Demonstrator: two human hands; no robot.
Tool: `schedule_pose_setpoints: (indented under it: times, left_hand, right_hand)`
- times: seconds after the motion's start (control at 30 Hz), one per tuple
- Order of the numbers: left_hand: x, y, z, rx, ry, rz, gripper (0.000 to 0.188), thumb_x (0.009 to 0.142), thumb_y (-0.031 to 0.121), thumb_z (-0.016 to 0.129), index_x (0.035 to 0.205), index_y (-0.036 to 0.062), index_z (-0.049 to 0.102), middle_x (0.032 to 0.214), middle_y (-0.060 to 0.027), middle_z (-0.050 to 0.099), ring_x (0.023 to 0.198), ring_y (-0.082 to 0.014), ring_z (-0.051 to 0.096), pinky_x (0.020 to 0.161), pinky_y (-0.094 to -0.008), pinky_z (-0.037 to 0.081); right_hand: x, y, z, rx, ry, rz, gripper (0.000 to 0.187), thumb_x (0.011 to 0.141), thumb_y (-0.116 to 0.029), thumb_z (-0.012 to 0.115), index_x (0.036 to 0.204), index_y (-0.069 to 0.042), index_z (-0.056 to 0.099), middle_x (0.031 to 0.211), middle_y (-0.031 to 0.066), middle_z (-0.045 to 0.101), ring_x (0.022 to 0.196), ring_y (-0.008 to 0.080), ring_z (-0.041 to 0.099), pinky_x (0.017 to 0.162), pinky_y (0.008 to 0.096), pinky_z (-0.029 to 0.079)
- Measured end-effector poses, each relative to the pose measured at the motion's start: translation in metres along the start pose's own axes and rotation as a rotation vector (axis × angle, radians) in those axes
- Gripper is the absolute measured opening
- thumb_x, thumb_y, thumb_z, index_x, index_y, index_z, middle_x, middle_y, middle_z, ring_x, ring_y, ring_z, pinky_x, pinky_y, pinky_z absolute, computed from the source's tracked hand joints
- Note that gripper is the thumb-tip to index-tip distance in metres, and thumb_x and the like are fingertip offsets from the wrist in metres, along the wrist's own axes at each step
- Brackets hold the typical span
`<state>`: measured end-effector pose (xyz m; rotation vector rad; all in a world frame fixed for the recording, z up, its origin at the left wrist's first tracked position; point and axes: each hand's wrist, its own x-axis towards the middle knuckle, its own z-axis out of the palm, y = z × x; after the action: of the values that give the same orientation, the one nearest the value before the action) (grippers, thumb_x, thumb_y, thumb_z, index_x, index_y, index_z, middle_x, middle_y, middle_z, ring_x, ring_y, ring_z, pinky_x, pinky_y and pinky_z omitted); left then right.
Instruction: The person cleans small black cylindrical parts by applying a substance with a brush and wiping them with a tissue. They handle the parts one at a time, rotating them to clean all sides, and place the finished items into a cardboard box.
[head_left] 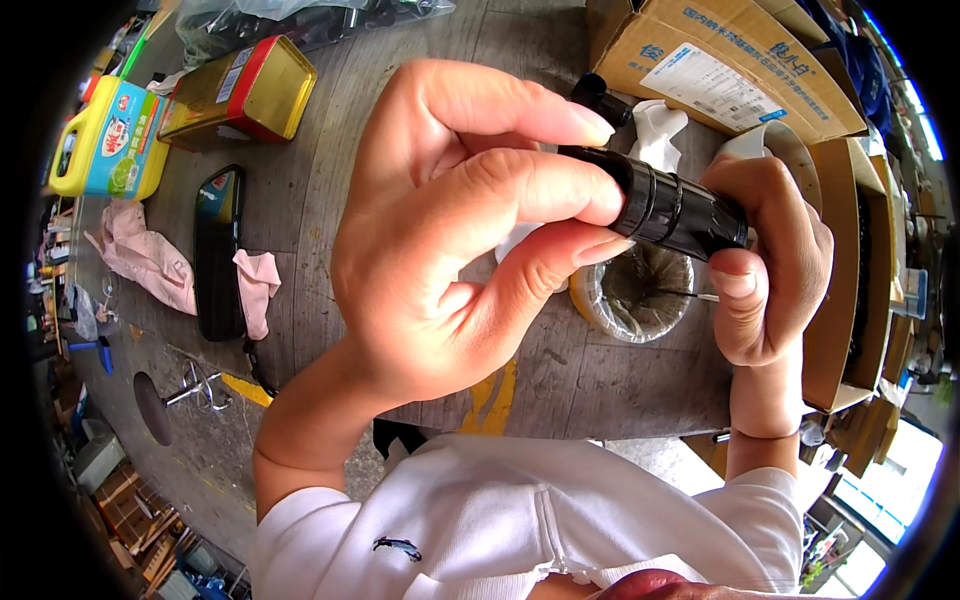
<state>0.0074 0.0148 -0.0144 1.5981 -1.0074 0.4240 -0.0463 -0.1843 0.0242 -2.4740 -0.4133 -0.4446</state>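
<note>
Both my hands hold up a glossy black cylinder (672, 208) with raised rings round its middle; it looks like a small flashlight body. My left hand (430, 240) pinches its left end between the thumb and fingers. Curled round its right end is my right hand (770, 260), with the thumb pressed underneath. Below it stands a round tub (640, 325) lined with clear plastic, dark inside, and a thin stick (685, 294) leans over its rim. Behind my left fingertips lies another black cylindrical piece (602, 98), beside a crumpled white tissue (658, 128).
A cardboard box (700, 70) stands at the far right, an open carton (835, 330) nearer. On the grey table's left are a phone (218, 255), pink cloths (145, 255), a yellow jug (115, 140) and a metal tin (240, 95). A plastic bag (300, 22) lies far back.
</note>
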Motion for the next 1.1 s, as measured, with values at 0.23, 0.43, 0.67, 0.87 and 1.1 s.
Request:
schedule_pose_setpoints:
  times: [0.23, 0.43, 0.67, 0.87, 1.1]
  left_hand:
    - [-0.001, -0.001, 0.002, 0.059, 0.044, 0.075, 0.014, 0.075, 0.008, 0.073, 0.085, 0.0024, 0.064, 0.112, -0.0121, 0.051, 0.074, -0.0105, 0.049, 0.064, -0.0204, 0.041]
    - [-0.002, -0.001, -0.001, 0.108, 0.05, 0.09, 0.015, 0.074, 0.011, 0.074, 0.083, 0.0038, 0.065, 0.109, -0.0116, 0.053, 0.081, -0.0142, 0.051, 0.065, -0.0218, 0.042]
    - [-0.001, 0.002, -0.001, 0.138, 0.048, 0.081, 0.014, 0.075, 0.013, 0.073, 0.083, 0.005, 0.065, 0.105, -0.0105, 0.054, 0.083, -0.0167, 0.052, 0.066, -0.0234, 0.042]
    - [-0.003, 0.001, -0.002, 0.052, 0.026, 0.049, 0.015, 0.078, 0.011, 0.071, 0.087, 0.0027, 0.063, 0.107, -0.0122, 0.053, 0.086, -0.0174, 0.051, 0.069, -0.0247, 0.042]
    - [-0.003, -0.014, 0.001, -0.128, -0.047, -0.017, 0.025, 0.079, 0.012, 0.069, 0.096, -0.0019, 0.059, 0.121, -0.0185, 0.049, 0.103, -0.0212, 0.048, 0.088, -0.032, 0.039]
  right_hand:
    - [-0.004, -0.006, 0.003, 0.4, -0.104, 0.319, 0.076, 0.079, -0.075, 0.038, 0.068, -0.001, 0.051, 0.045, -0.0018, 0.043, 0.038, 0.005, 0.041, 0.038, 0.019, 0.026]
    - [-0.004, -0.01, 0.004, 0.696, -0.171, 0.393, 0.071, 0.079, -0.069, 0.049, 0.077, 0.002, 0.052, 0.05, -0.0001, 0.046, 0.043, 0.0052, 0.043, 0.042, 0.0181, 0.029]
    - [-0.004, -0.008, 0.007, 0.524, -0.047, 0.27, 0.069, 0.079, -0.064, 0.054, 0.091, 0.004, 0.052, 0.069, 0.0033, 0.052, 0.053, 0.0059, 0.047, 0.051, 0.0179, 0.034]
    - [-0.003, -0.004, 0.007, 0.444, -0.042, 0.135, 0.063, 0.081, -0.056, 0.058, 0.097, 0.005, 0.05, 0.08, 0.0065, 0.052, 0.061, 0.0081, 0.049, 0.056, 0.02, 0.037]
    - [-0.003, 0.007, 0.006, 0.084, 0.064, -0.249, 0.045, 0.074, -0.028, 0.074, 0.094, 0.004, 0.049, 0.079, 0.0135, 0.054, 0.067, 0.0168, 0.052, 0.061, 0.0278, 0.043]
